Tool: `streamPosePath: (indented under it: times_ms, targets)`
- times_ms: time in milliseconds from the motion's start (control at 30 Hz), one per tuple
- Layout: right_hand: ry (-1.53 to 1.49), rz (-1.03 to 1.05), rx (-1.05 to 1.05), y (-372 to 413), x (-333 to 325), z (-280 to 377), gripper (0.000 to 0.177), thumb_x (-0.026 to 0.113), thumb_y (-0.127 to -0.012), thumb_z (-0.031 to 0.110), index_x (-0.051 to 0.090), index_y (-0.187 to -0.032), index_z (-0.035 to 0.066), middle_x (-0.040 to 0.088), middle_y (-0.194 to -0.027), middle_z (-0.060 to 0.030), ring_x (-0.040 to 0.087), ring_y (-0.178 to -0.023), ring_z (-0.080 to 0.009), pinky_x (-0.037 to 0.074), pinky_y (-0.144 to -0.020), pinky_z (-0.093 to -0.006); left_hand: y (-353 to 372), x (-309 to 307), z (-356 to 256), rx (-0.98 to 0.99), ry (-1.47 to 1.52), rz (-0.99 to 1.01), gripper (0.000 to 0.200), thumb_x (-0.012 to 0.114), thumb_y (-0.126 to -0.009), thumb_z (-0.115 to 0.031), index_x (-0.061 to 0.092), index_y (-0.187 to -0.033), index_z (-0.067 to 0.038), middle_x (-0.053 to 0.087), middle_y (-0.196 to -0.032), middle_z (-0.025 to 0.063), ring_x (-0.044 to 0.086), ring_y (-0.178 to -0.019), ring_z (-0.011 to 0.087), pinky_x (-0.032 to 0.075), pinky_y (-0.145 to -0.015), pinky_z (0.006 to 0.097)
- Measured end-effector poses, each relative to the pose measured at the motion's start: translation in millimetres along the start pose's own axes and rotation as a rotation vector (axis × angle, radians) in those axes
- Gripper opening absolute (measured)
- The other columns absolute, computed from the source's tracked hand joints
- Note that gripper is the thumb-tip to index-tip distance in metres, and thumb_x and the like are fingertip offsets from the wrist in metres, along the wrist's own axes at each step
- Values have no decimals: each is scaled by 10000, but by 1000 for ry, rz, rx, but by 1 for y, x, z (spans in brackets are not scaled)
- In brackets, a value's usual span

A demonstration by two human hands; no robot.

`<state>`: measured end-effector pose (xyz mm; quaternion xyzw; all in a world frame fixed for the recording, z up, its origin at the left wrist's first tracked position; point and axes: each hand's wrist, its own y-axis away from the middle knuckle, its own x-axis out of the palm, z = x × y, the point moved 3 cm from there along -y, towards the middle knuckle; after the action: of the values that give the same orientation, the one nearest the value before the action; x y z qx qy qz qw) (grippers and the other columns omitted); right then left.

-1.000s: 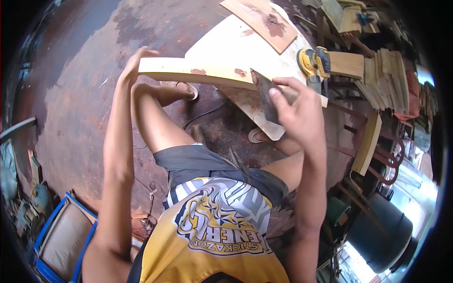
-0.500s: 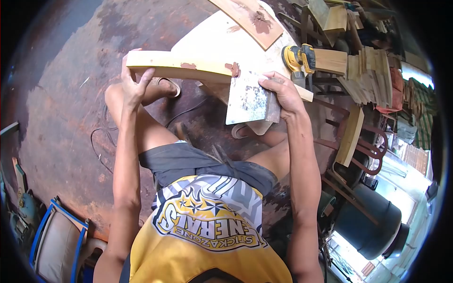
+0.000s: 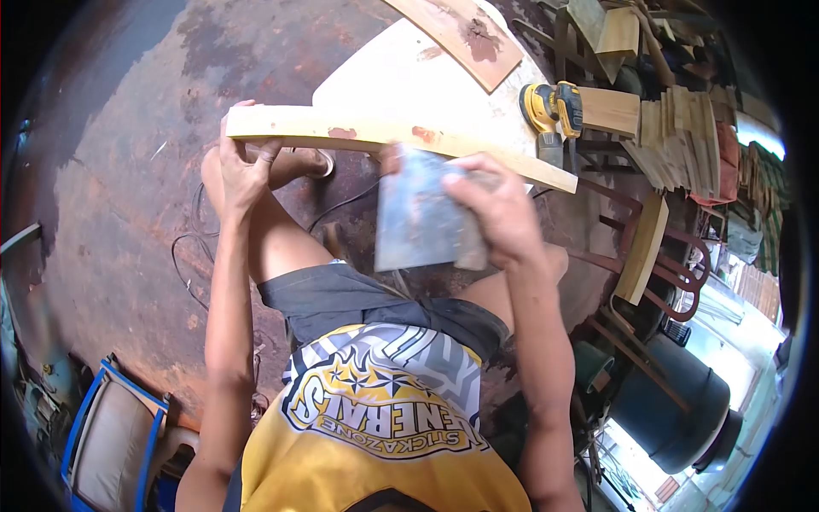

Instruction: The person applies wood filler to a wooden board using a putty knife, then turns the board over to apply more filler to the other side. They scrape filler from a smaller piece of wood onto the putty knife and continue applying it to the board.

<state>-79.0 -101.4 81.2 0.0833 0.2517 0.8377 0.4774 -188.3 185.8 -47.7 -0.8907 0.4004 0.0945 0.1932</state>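
My left hand [image 3: 246,166] grips the left end of a long, slightly curved wooden piece [image 3: 294,124], thumb below and fingers behind. Two reddish-brown filler patches [image 3: 424,134] mark its near face. My right hand [image 3: 499,205] is closed round the handle of a wide putty knife [image 3: 418,213], blurred by motion, its blade just below the wood. A dab of brown filler [image 3: 391,159] shows at the blade's upper left corner. Behind the wood lies a white tabletop [image 3: 384,77], with the piece's right end reaching over its near edge.
A yellow and black sander [image 3: 546,109] stands on the tabletop's right side, near a flat board [image 3: 465,38] with a brown stain. Stacked wood pieces [image 3: 678,141] and a reddish chair [image 3: 682,264] are to the right. A cable [image 3: 183,256] runs over the floor at left.
The putty knife has come away from the wood, moving down and left in my right hand. The filler lump at the wood's edge is now a flatter patch. The left hand keeps its hold.
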Motion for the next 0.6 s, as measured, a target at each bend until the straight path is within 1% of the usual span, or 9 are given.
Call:
streamPosePath:
  times_ms: [67, 100, 133, 200, 267, 400, 433, 500, 600]
  targets:
    - [-163, -73, 59, -2, -34, -2, 151, 683, -853, 35, 630, -988, -11, 683, -919, -122, 660, -797, -146, 540, -701, -272, 3, 0, 1, -12, -10, 3, 613, 719, -855, -426, 535, -1313, -61, 681, -1153, 103, 632, -1101, 205, 461, -957, 327]
    - [-190, -135, 51, -2, -43, -1, 149, 662, -862, 14, 606, -996, -21, 679, -899, -113, 664, -749, -152, 554, -663, -271, 2, 1, 1, -15, -17, -3, 612, 718, -858, -424, 533, -1314, -60, 677, -1162, 105, 628, -1109, 204, 459, -960, 326]
    - [-194, -139, 51, -3, -48, -2, 149, 662, -862, 14, 606, -996, -21, 679, -899, -113, 664, -749, -152, 554, -663, -271, 1, 2, -1, -12, -17, 2, 612, 718, -858, -424, 533, -1314, -60, 677, -1162, 105, 628, -1109, 204, 459, -960, 326]
    - [-163, -164, 58, -6, -56, -9, 145, 656, -862, 10, 612, -996, -23, 676, -892, -109, 657, -746, -149, 546, -668, -272, 2, 3, 0, -103, 152, 42, 582, 787, -817, -153, 486, -1293, -4, 538, -1235, 94, 537, -1134, 203, 406, -1002, 324]
    - [-149, -173, 65, -13, -55, -15, 143, 651, -855, -1, 617, -992, -24, 674, -879, -107, 649, -741, -142, 538, -666, -272, 2, 4, 3, -83, 165, 41, 580, 787, -817, -151, 488, -1292, -7, 539, -1234, 92, 536, -1134, 202, 405, -1002, 326]
    - [-168, -74, 70, -25, -32, -8, 147, 658, -838, -8, 630, -982, -20, 677, -881, -109, 647, -762, -140, 526, -670, -267, 2, 7, 13, -77, 278, 34, 570, 797, -806, -144, 502, -1275, -9, 541, -1237, 89, 534, -1136, 201, 404, -1004, 332]
    - [-128, -48, 76, -30, -24, -4, 142, 659, -837, -8, 635, -977, -20, 680, -885, -111, 647, -757, -140, 526, -668, -269, 2, 5, 13, -81, 269, 28, 570, 797, -806, -144, 502, -1275, -9, 541, -1237, 89, 534, -1136, 201, 404, -1004, 332]
    - [-86, -7, 85, -38, -4, 0, 138, 660, -837, -8, 640, -972, -20, 683, -889, -113, 646, -752, -141, 525, -665, -271, 0, 4, 6, 13, 89, 4, 546, 741, -863, -247, 519, -1293, 6, 668, -1177, 118, 619, -1113, 206, 452, -980, 334]
    - [-16, 42, 32, -45, 30, 5, 137, 686, -844, 35, 637, -965, -9, 676, -887, -87, 643, -752, -128, 532, -692, -270, -1, 2, 5, 23, 23, 4, 532, 746, -855, -236, 535, -1278, 9, 659, -1195, 116, 620, -1108, 205, 457, -973, 336]
